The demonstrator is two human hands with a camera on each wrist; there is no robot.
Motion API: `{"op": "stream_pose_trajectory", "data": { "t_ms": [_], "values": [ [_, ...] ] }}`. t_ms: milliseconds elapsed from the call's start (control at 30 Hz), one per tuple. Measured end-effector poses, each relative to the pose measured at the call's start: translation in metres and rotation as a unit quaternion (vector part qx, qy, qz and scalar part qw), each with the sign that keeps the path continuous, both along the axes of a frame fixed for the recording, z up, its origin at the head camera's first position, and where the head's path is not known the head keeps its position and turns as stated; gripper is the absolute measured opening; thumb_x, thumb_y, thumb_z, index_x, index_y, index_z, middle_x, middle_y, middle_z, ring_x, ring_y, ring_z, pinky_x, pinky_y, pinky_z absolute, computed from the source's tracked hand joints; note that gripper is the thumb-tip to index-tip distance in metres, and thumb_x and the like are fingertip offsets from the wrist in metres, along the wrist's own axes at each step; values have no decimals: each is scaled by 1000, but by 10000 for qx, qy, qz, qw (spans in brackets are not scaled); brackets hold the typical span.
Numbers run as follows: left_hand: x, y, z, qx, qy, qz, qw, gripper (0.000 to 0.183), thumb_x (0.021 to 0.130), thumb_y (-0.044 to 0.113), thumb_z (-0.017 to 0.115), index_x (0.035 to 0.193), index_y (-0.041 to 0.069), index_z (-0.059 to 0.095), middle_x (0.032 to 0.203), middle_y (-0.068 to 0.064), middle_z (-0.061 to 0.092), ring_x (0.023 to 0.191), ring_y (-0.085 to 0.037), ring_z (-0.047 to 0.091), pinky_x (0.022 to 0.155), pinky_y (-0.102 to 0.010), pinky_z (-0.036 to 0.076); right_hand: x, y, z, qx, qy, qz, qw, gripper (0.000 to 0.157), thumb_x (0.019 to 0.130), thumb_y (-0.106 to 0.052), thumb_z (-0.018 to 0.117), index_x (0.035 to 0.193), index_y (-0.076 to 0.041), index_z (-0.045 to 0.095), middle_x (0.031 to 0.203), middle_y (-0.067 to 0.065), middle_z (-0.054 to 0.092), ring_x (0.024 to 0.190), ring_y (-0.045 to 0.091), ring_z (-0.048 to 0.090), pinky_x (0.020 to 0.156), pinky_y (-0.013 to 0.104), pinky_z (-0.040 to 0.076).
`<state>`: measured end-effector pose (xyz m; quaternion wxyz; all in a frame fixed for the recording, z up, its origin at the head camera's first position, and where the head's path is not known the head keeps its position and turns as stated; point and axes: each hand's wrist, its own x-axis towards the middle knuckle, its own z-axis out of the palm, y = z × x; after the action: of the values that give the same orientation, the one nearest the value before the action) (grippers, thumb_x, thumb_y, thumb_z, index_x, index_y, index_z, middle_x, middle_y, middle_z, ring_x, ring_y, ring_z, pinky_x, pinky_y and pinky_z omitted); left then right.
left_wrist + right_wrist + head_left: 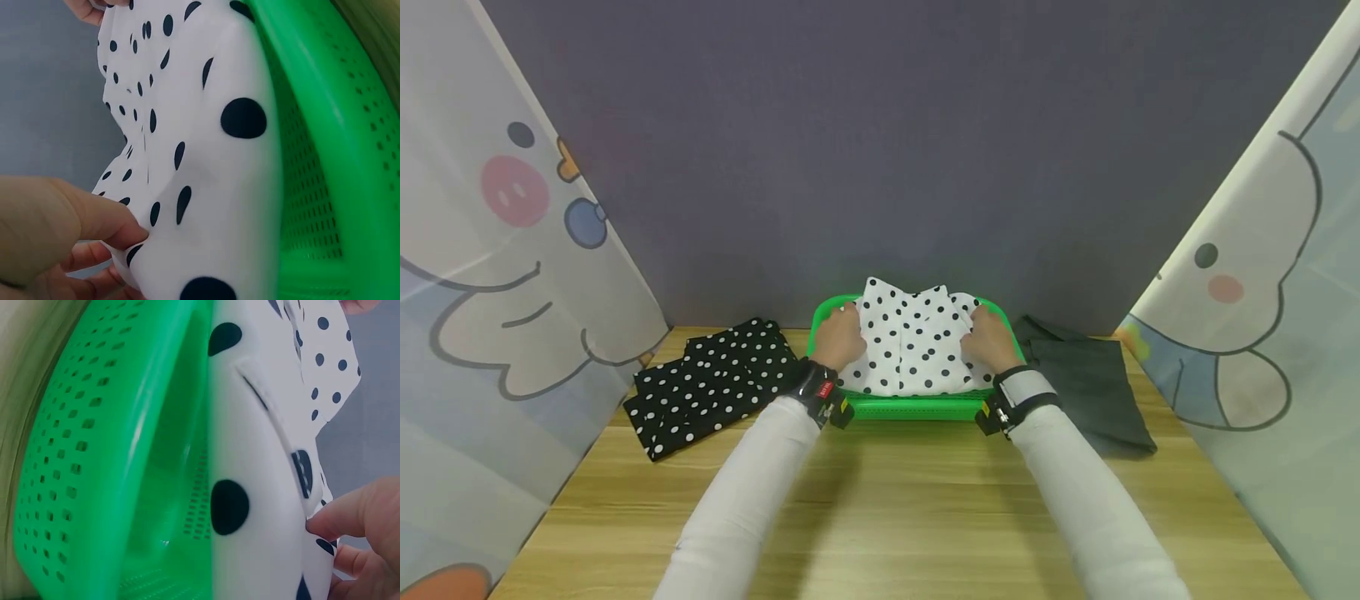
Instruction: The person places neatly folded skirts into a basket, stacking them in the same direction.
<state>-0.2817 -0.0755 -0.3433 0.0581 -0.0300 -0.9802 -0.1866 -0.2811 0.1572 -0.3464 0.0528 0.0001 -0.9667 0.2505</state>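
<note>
A white cloth garment with black polka dots point(910, 342) is held up over a green plastic basket point(913, 408). My left hand point(840, 336) pinches its left side between thumb and fingers, as the left wrist view shows, where the left thumb point(112, 222) presses on the fabric. On the opposite side my right hand point(991, 339) pinches the cloth, and in the right wrist view the right thumb point(340, 512) lies against it. The garment's lower edge sits just inside the basket's near rim. Most of the basket's inside is hidden behind the cloth.
A folded black cloth with white dots point(707, 383) lies left of the basket on the wooden table point(910, 500). Dark grey folded cloth point(1086, 387) lies to the right. A grey panel point(895, 150) stands behind, with cartoon-printed curtains point(1247, 275) at both sides.
</note>
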Motion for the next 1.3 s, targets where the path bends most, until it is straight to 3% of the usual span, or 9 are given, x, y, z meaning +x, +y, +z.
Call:
{"op": "stream_pose_trajectory", "data": {
  "t_ms": [200,433,600,667,767,900,1167,1300],
  "values": [
    [-16,0,-7,-364,-522,-107,9979,49,73,7,58,118,-4,43,84,-14,56,65,-24,53,49,-30,42,-8,0,-4,234,-660,227,9973,49,74,-4,47,120,8,37,105,25,52,78,31,50,63,36,42],
    [-23,3,-9,-429,-1291,-134,9906,33,78,8,55,111,2,52,81,-9,56,61,-21,53,46,-27,41,-15,-3,-9,581,-1202,431,9901,49,78,-7,48,123,10,36,116,27,48,92,35,51,74,41,45],
    [-27,3,-13,-438,-1542,-128,9870,32,80,8,53,112,3,52,89,-8,56,66,-21,53,51,-27,41,-25,-3,-14,738,-1517,385,9849,48,81,-9,48,124,9,36,119,25,46,97,35,50,78,40,43],
    [-28,3,-15,-413,-1608,-102,9861,33,81,8,54,113,4,52,97,-10,57,71,-22,52,55,-28,42,-30,-3,-16,757,-1645,365,9828,45,81,-9,48,122,8,39,115,23,49,89,31,50,70,36,44],
    [-31,4,-19,-430,-1694,-51,9846,34,81,10,54,115,4,52,105,-10,56,77,-23,51,59,-29,42,-36,-2,-21,736,-1888,298,9788,32,81,-8,48,110,6,48,94,17,53,70,22,46,56,30,39],
    [-34,6,-22,-509,-1868,-38,9811,37,82,11,53,118,4,49,108,-11,55,82,-24,51,61,-29,43,-40,-1,-32,670,-2249,210,9718,16,82,-8,48,93,2,53,73,8,45,56,16,38,47,26,35],
    [-40,7,-28,-585,-1993,-20,9782,39,81,9,53,119,4,48,107,-11,54,84,-25,49,61,-29,41,-43,-2,-38,719,-2487,288,9655,8,82,-9,48,80,-1,50,71,8,44,57,18,41,48,28,36],
    [-45,6,-30,-684,-2133,-56,9746,41,80,7,53,120,3,47,108,-11,53,84,-25,49,59,-29,42,-46,-2,-36,951,-2501,455,9625,12,83,-8,48,86,2,53,73,8,45,60,19,41,50,28,37]
  ]
}}
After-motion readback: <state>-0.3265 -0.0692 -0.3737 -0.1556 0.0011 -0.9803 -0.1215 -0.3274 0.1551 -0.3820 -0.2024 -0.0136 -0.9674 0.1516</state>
